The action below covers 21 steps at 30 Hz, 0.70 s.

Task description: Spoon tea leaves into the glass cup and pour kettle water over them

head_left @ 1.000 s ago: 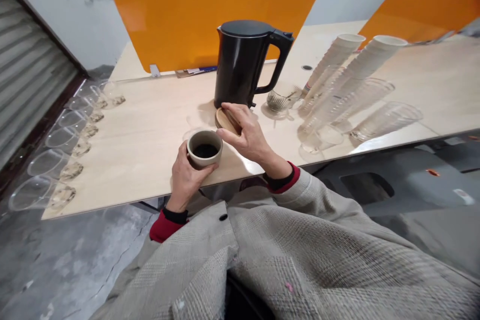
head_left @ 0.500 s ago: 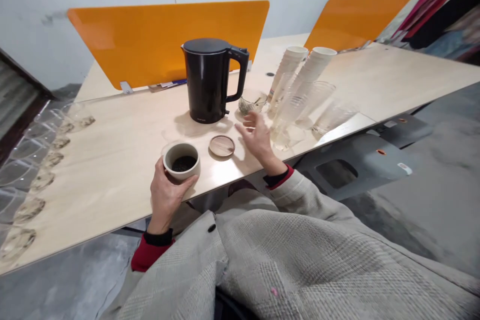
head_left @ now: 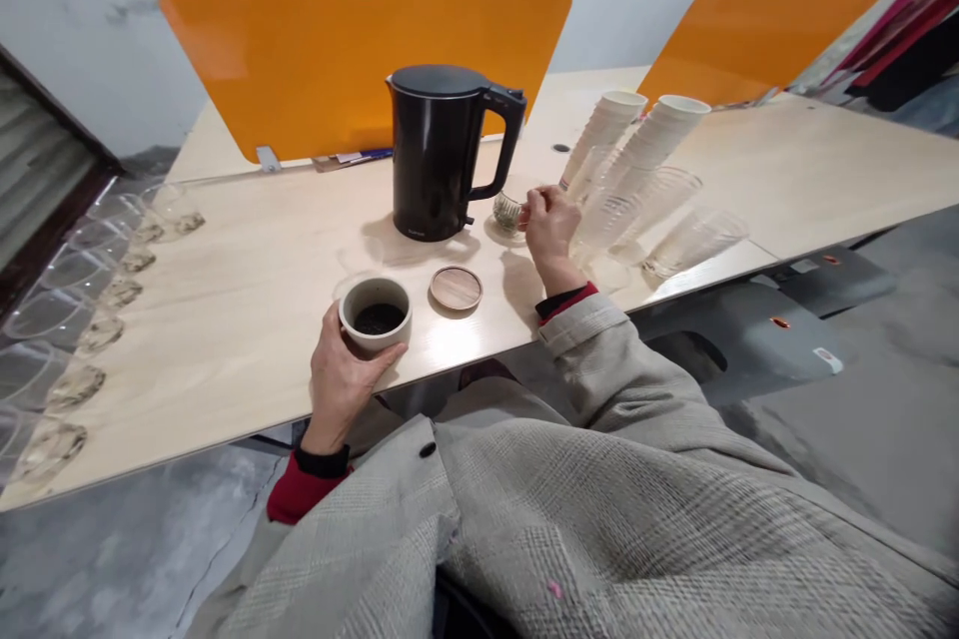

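Observation:
My left hand [head_left: 346, 374] is wrapped round a pale grey cup [head_left: 403, 324] with dark contents, near the table's front edge. To its right lies a round wooden lid or coaster [head_left: 456, 290]. My right hand [head_left: 550, 223] is at the right side of a small ribbed glass bowl [head_left: 507, 210] that holds greenish dry bits like tea leaves. Its fingers are pinched together over the bowl's rim; what is between them is hidden. Just behind the bowl stands a black electric kettle [head_left: 435, 155], its handle toward the right.
Stacked paper cups [head_left: 610, 125] and clear plastic cups [head_left: 659, 200] stand and lean right of my right hand. Several clear glasses [head_left: 101, 331] line the table's left edge. Orange dividers [head_left: 315, 70] rise behind, and a grey chair [head_left: 764, 344] is at the front right.
My right hand has moved forward to the glass bowl and its fingers have closed. The left hand still holds the cup. The whole view has shifted slightly.

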Each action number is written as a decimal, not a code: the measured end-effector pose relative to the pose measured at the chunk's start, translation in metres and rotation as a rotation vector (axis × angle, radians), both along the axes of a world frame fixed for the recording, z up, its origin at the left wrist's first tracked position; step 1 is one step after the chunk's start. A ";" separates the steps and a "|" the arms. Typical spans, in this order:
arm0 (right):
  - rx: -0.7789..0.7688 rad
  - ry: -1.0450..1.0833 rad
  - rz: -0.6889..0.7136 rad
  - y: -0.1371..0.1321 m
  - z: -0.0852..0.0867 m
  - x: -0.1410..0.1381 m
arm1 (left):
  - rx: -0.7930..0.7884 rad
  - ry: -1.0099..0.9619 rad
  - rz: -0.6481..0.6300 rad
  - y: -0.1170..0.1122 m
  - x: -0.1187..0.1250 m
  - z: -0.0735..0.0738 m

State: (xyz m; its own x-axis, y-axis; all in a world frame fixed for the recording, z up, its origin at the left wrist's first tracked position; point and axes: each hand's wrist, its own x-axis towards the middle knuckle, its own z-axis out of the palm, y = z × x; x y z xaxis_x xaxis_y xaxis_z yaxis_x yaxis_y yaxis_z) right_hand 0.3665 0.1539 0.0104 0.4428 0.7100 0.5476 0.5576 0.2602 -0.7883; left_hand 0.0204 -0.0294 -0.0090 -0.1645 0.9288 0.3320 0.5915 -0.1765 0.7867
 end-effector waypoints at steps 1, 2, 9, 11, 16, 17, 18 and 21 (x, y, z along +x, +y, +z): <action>0.021 0.041 -0.041 -0.005 0.002 -0.001 | 0.000 -0.002 -0.006 0.000 0.000 0.000; 0.052 0.085 -0.083 -0.012 0.005 -0.003 | 0.004 -0.002 -0.009 -0.001 0.000 0.000; 0.516 0.077 -0.103 -0.110 0.040 -0.026 | 0.042 0.007 -0.021 -0.003 0.000 -0.003; 0.578 0.041 -0.009 -0.140 0.050 -0.038 | 0.047 0.014 -0.027 -0.003 0.000 -0.004; 0.403 -0.142 0.529 -0.181 0.066 -0.069 | 0.032 0.032 -0.008 -0.004 0.001 -0.006; 0.363 -0.213 0.624 -0.182 0.067 -0.076 | 0.031 0.034 -0.005 -0.004 0.001 -0.006; 0.340 -0.286 0.703 -0.181 0.067 -0.082 | 0.029 0.035 -0.005 -0.004 0.001 -0.006; 0.366 -0.476 0.848 -0.168 0.061 -0.099 | 0.016 0.033 -0.010 -0.004 0.001 -0.004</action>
State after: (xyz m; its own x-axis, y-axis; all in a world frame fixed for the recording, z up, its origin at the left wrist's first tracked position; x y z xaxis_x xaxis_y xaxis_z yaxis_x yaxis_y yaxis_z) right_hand 0.2674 -0.0138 0.0714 -0.4424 0.4428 0.7799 0.3127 0.8912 -0.3286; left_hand 0.0218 -0.0337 -0.0128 -0.1443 0.9247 0.3523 0.6152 -0.1951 0.7638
